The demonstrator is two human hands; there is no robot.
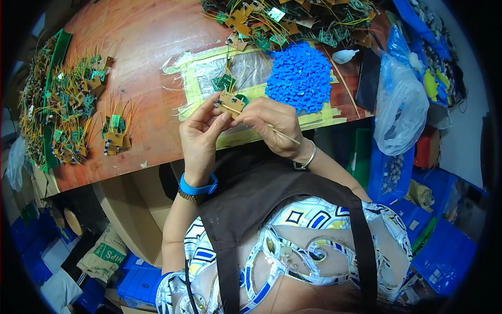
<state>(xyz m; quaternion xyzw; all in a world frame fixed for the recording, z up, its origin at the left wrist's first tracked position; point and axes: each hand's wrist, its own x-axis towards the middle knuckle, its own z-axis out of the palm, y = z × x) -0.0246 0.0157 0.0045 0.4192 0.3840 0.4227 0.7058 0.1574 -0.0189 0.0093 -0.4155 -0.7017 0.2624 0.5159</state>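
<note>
Between the thumb and fingers of my left hand (201, 125) is a small tan circuit board (230, 103) with dark parts on its edge. Green circuit boards (226, 82) on yellow wires hang together with it, just beyond my fingertips. My right hand (274, 125) pinches a thin wooden stick (285, 135), whose front end reaches to the tan board. Both hands are over the table's near edge. To the right of them lies a heap of small blue plastic pieces (299, 77), on a taped clear sheet (246, 69).
Wired circuit boards form a big pile (293, 23) at the far side. More clusters (73, 115) lie at the left beside a green strip (51, 141). A clear plastic bag (400, 104) hangs at the right edge. Below the table stand a cardboard box (128, 209) and blue bins (444, 256).
</note>
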